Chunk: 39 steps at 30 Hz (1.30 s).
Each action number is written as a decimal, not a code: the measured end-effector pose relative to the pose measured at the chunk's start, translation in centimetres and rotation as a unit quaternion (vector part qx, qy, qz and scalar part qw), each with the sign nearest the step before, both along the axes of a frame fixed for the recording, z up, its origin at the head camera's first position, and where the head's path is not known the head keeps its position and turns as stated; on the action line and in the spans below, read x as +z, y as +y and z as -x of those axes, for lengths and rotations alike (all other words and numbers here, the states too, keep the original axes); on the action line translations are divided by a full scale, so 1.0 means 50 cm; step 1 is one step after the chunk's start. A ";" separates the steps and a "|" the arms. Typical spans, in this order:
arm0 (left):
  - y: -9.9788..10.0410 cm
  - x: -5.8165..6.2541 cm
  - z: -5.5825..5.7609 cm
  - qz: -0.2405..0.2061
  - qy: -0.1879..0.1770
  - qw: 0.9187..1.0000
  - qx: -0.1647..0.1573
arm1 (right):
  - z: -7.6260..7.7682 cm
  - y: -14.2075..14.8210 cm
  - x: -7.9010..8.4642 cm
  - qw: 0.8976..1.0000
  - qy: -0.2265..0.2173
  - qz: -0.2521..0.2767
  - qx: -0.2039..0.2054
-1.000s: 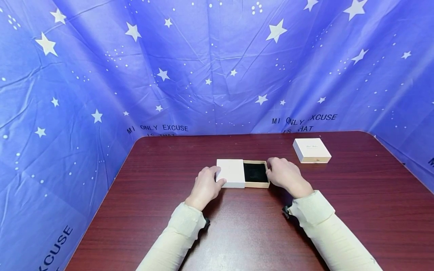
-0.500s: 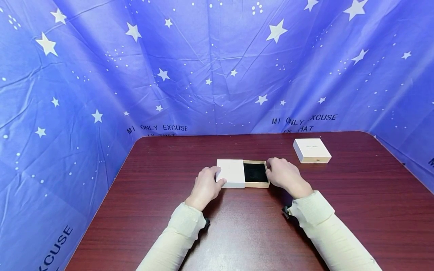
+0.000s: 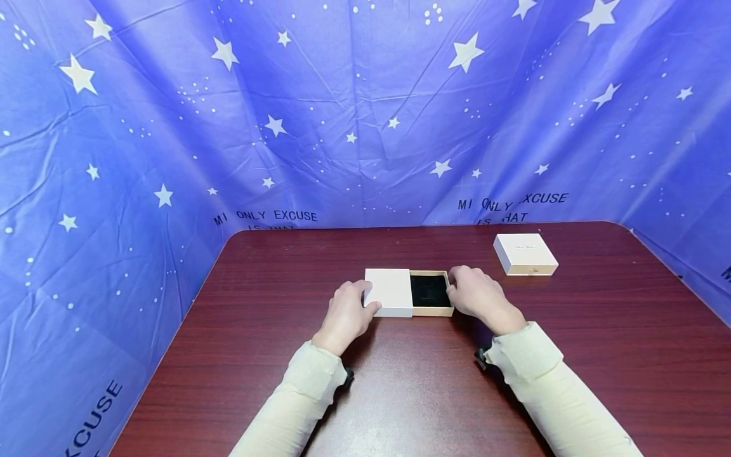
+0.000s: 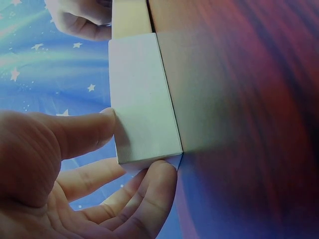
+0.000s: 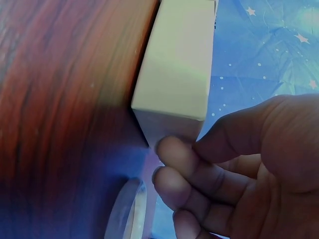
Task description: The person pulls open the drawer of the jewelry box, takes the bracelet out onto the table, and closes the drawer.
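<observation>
In the head view a white slide-out box [image 3: 388, 292] lies on the table with its drawer [image 3: 433, 311] partly pulled out to the right. Black lining [image 3: 429, 291] shows inside the drawer. My left hand [image 3: 345, 312] holds the white sleeve at its left end; the left wrist view has the thumb at its upper edge and the fingertips [image 4: 162, 174] against the end face. At the drawer's outer end is my right hand [image 3: 478, 296], thumb and index finger [image 5: 177, 154] pinched together there in the right wrist view. What lies between them is hidden.
A second white box [image 3: 525, 254], closed, with small print on its lid, sits at the back right of the dark red wood table [image 3: 400, 393]. Blue star-patterned cloth [image 3: 354, 114] hangs behind and along both sides. A pale curved rim [image 5: 130, 209] shows low in the right wrist view.
My right hand and the drawer have shifted very slightly to the left. The left hand, the white sleeve and the second box stay where they were.
</observation>
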State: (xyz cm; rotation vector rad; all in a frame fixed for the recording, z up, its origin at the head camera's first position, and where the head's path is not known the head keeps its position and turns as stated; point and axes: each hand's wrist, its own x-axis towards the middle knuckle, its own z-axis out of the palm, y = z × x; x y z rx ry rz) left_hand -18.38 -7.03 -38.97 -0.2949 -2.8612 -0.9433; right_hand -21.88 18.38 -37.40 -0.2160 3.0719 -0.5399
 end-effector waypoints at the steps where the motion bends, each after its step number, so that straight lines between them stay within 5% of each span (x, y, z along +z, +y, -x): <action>1: 0.000 0.000 0.000 0.000 0.000 1.000 0.000 | 0.000 0.000 0.000 1.000 -0.001 0.001 -0.001; 39: 0.000 -0.002 0.001 0.002 -0.002 1.000 0.004 | -0.002 -0.018 -0.005 0.999 -0.014 0.029 -0.005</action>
